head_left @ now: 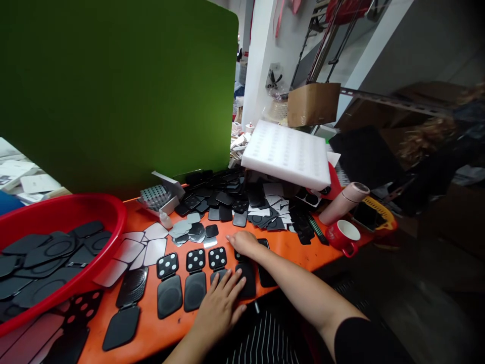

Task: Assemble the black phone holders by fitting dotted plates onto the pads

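While left hand [221, 302] lies splayed over black hinged pieces [249, 279], right hand [243, 243] curls, grip unclear.

Workshop, apparently for small-parts handwork. Signs: bright orange counter [299, 257] bearing a row of black two-panel pieces [195, 290], some dotted white; loose dark flat plates [225, 198] heaped behind. Large red plastic tub [120, 217] of similar dark parts at left. White foam-like slab with rows of round marks [287, 151]; brown cardboard box [313, 105] beyond. Tall green panel [125, 91] screens the counter's far side.
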`<act>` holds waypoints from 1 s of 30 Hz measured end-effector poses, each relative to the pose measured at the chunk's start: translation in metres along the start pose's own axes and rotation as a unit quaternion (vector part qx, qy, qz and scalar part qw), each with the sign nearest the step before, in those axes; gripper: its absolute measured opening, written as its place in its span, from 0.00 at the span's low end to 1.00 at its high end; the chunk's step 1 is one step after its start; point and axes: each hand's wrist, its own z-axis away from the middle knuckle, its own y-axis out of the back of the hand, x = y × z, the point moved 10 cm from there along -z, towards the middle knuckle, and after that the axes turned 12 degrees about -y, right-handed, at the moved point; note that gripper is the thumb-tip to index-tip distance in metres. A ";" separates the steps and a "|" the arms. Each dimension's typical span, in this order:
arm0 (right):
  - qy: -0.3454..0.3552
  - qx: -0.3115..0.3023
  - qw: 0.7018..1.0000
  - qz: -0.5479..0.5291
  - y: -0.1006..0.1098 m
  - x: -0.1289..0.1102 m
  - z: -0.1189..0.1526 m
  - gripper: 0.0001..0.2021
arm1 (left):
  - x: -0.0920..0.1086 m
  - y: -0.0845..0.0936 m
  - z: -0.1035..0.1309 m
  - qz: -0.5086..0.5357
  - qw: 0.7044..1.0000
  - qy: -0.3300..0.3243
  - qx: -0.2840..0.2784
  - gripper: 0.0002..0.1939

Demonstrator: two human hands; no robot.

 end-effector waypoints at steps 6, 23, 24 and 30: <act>-0.018 -0.019 1.000 -0.007 -0.005 0.018 -0.004 0.30 | 0.003 0.008 -0.001 -0.016 0.999 -0.018 0.032 0.27; 0.021 0.184 0.982 0.043 0.034 0.075 0.052 0.16 | 0.029 -0.006 -0.027 0.018 0.999 -0.029 0.005 0.32; 0.015 0.193 0.980 0.047 0.032 0.077 0.053 0.16 | 0.036 -0.011 -0.034 0.036 0.998 -0.041 -0.010 0.34; 0.023 0.215 0.975 0.057 0.032 0.067 0.038 0.19 | 0.046 -0.032 -0.049 0.066 0.996 -0.024 -0.051 0.37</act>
